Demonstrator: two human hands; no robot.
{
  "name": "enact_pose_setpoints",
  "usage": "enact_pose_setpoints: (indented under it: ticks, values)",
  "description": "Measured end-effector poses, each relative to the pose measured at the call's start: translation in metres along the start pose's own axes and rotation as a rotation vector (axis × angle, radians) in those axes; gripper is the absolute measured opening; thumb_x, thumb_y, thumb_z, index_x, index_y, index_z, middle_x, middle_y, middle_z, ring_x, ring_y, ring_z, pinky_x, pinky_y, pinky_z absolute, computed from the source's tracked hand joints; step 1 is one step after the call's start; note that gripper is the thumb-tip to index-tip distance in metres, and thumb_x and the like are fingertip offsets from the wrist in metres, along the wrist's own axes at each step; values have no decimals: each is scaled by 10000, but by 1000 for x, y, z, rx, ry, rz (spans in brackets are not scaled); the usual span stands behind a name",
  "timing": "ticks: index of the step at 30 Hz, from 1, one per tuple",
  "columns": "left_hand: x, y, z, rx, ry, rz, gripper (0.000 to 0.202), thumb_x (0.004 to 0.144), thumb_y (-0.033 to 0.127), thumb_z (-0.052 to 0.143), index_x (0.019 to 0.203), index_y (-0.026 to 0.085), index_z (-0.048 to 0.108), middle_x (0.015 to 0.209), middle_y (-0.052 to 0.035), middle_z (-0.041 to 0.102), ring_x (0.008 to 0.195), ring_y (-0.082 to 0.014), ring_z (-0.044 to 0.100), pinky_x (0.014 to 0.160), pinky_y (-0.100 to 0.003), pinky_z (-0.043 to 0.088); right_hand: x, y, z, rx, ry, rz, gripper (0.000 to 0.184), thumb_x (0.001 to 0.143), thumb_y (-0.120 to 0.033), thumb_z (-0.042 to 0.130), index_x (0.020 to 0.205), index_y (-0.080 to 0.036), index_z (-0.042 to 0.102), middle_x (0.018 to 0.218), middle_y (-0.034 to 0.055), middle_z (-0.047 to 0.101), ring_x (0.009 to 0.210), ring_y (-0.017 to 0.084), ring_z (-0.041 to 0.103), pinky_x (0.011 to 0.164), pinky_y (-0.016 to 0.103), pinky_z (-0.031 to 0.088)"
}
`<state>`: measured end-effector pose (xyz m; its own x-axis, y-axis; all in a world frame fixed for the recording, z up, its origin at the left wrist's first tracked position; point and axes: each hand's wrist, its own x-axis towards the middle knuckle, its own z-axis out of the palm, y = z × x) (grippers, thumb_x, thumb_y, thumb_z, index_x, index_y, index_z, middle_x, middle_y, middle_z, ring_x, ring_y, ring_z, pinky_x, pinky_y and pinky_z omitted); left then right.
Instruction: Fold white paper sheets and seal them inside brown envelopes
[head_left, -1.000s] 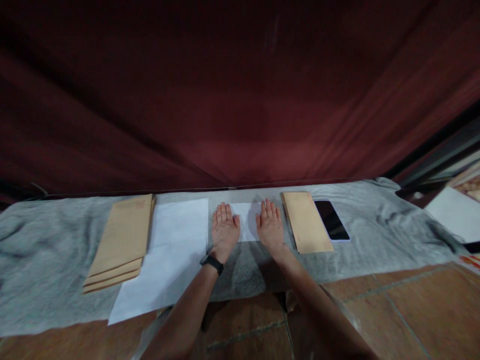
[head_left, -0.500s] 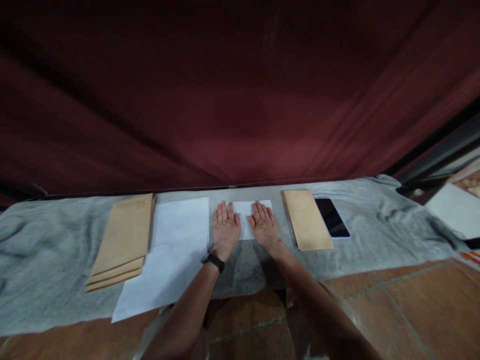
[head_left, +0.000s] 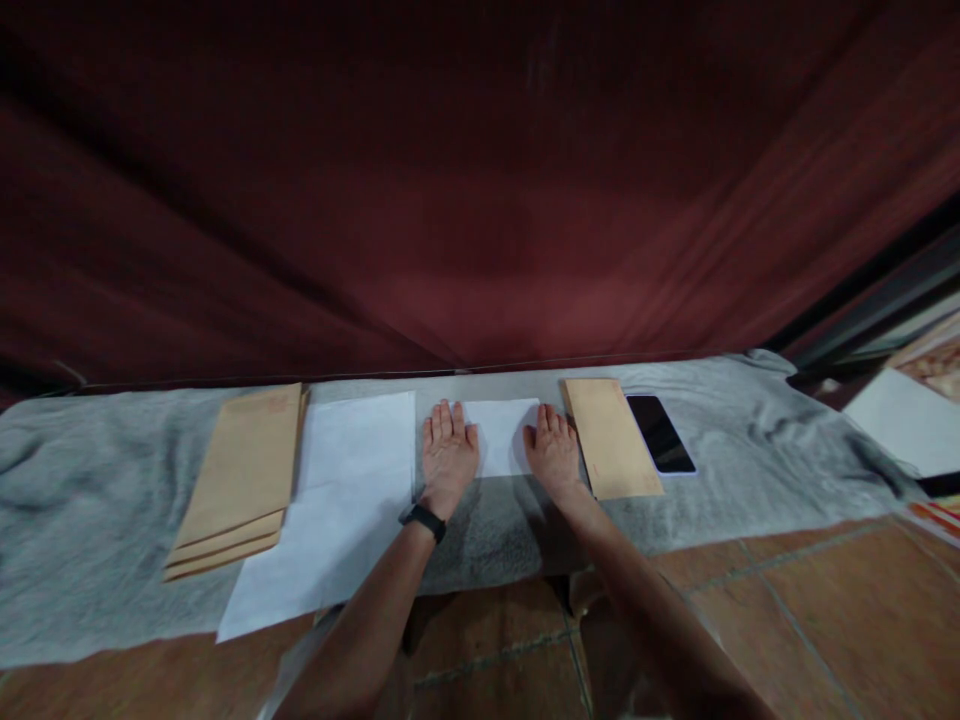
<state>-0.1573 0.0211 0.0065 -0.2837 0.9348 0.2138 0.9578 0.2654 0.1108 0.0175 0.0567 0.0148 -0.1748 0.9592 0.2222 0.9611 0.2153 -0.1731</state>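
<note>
A folded white sheet of paper [head_left: 502,437] lies on the grey cloth, between and partly beneath my hands. My left hand [head_left: 449,447] rests flat on its left end, fingers stretched forward. On the right end lies my right hand [head_left: 553,450], open with its fingers extended, close beside a stack of brown envelopes [head_left: 613,440]. Larger white sheets [head_left: 352,470] spread out to the left of my left hand. A black watch [head_left: 424,520] is strapped on my left wrist.
More brown envelopes [head_left: 244,460] are fanned out at the left, overlapping the large sheets. A phone [head_left: 661,434] lies right of the right-hand envelopes. The grey cloth [head_left: 757,450] runs along below a dark red curtain [head_left: 480,230]. Floor tiles [head_left: 840,600] show in front.
My right hand has slid right along the folded paper to its right end, uncovering the middle. My left hand has stayed nearly in place. The view has shifted slightly.
</note>
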Motion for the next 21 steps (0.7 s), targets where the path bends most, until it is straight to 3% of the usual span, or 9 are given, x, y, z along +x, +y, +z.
enact_pose_setpoints:
  ticks: [4, 8, 12, 15, 18, 21]
  values:
    - [-1, 1, -4, 4, -7, 8, 597, 1034, 344, 287, 1553, 57, 349, 1628, -199, 301, 1535, -282, 258, 1247, -475, 195, 2, 2, -23, 51, -121, 107, 505, 996, -280, 456, 1458, -76, 470, 1252, 209, 672, 1077, 268, 679, 888, 329, 498]
    - [-2, 1, -5, -25, -3, -1, 595, 1023, 347, 320, 1555, 83, 360, 1614, -180, 343, 1528, -291, 277, 1244, -497, 207, 8, 9, -29, 246, -247, 260, 332, 955, -284, 521, 1233, -137, 624, 1072, 137, 729, 930, 234, 705, 765, 288, 488]
    - [1, -2, -6, -72, 8, 9, 584, 1017, 342, 349, 1528, 66, 407, 1599, -203, 367, 1519, -316, 293, 1241, -511, 218, 17, 17, -24, 733, -359, 348, 167, 845, -313, 598, 905, -177, 674, 758, 16, 698, 771, 197, 665, 672, 261, 458]
    - [3, 0, -14, -168, 3, 24, 560, 1021, 358, 360, 1498, 80, 452, 1582, -205, 402, 1509, -322, 314, 1231, -526, 238, 24, 19, -25, 1237, -304, 406, 225, 742, -395, 673, 825, -187, 647, 709, -9, 670, 718, 187, 641, 654, 267, 473]
    - [-4, 10, -30, -329, -18, 212, 581, 1027, 426, 376, 1542, 158, 378, 1607, -148, 389, 1504, -259, 336, 1216, -478, 300, 32, 22, -34, 1563, -194, 492, 335, 650, -437, 761, 850, -201, 632, 743, 0, 685, 689, 185, 634, 658, 287, 498]
    - [-20, 25, -47, -384, 5, 416, 711, 992, 511, 461, 1593, 195, 250, 1634, -126, 346, 1521, -250, 298, 1239, -488, 255, 37, 23, -46, 1707, -204, 456, 288, 670, -409, 758, 833, -212, 626, 739, 9, 680, 701, 193, 639, 677, 302, 510]
